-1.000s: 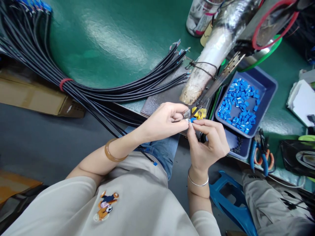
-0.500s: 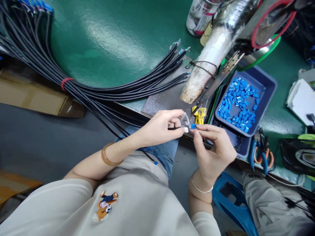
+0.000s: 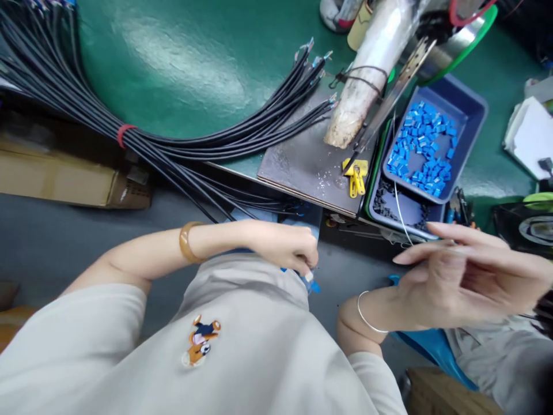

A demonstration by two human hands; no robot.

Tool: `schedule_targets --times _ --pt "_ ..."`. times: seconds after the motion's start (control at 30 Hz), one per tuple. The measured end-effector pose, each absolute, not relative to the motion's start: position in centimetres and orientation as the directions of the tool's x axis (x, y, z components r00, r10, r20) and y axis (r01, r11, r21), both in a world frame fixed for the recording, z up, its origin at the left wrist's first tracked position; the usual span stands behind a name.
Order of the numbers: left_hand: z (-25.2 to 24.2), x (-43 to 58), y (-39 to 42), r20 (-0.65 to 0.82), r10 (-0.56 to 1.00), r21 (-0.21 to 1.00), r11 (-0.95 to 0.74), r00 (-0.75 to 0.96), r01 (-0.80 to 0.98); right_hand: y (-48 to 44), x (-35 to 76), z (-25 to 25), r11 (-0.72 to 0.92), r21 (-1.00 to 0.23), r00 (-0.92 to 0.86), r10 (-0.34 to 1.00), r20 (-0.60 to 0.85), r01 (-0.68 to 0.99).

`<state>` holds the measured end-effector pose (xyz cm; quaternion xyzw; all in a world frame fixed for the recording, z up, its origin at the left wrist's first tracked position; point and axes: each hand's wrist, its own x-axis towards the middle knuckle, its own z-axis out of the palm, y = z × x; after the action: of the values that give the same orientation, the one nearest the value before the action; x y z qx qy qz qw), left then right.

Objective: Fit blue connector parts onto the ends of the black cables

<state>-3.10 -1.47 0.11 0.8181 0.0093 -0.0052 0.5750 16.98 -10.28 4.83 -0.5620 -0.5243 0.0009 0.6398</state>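
Your left forearm, with a tan bangle (image 3: 186,242) at the wrist, reaches across your lap almost level, and your left hand (image 3: 285,245) bends downward at its end. Your right forearm rises from below, a silver bracelet (image 3: 367,314) around the wrist, and your right hand (image 3: 466,279) is raised off to the right, in front of the desk (image 3: 181,69) edge.

The blue connector (image 3: 317,286) is just beyond your left fingertips, below the desk edge; it slants down to the right, though it is too small to make out its long axis surely. The black cables (image 3: 207,150) run from upper left towards the right, gathered by a red band (image 3: 125,134), and their upper group curves up so the stripped ends point right and upward, above the dark board (image 3: 298,158).

Your left fingers are curled nearly closed beside the connector; you cannot tell whether they grip it. Your right hand is half open, fingers extended and thumb bent in, near the lower tray (image 3: 378,214); whether anything sits between thumb and fingers, you cannot tell.
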Motion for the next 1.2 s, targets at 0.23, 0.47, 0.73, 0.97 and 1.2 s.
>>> schedule_targets --times 0.23,0.47,0.73,0.97,1.2 --pt "-1.0 -4.5 -0.8 -0.219 0.637 0.872 0.467 0.739 -0.144 -9.6 12.7 3.2 0.251 -0.644 0.227 0.794 0.563 0.722" --pt "0.2 -3.4 -3.3 0.016 0.847 0.984 0.080 0.532 -0.157 -7.4 13.2 1.4 0.211 -0.722 0.158 0.899 0.407 0.658" --pt "0.4 -2.6 -3.2 0.087 0.873 0.996 -0.069 0.480 -0.056 -8.6 13.3 1.7 0.137 -0.846 0.416 0.823 0.387 0.515" --pt "0.1 -2.2 -3.0 0.114 0.874 0.992 -0.123 0.473 -0.012 -9.3 12.6 1.9 0.180 -0.592 0.170 0.856 0.487 0.786" --pt "0.0 -2.2 -2.6 0.051 0.860 0.997 -0.014 0.507 -0.076 -8.4 12.5 0.7 0.234 -0.481 0.081 0.832 0.548 0.845"
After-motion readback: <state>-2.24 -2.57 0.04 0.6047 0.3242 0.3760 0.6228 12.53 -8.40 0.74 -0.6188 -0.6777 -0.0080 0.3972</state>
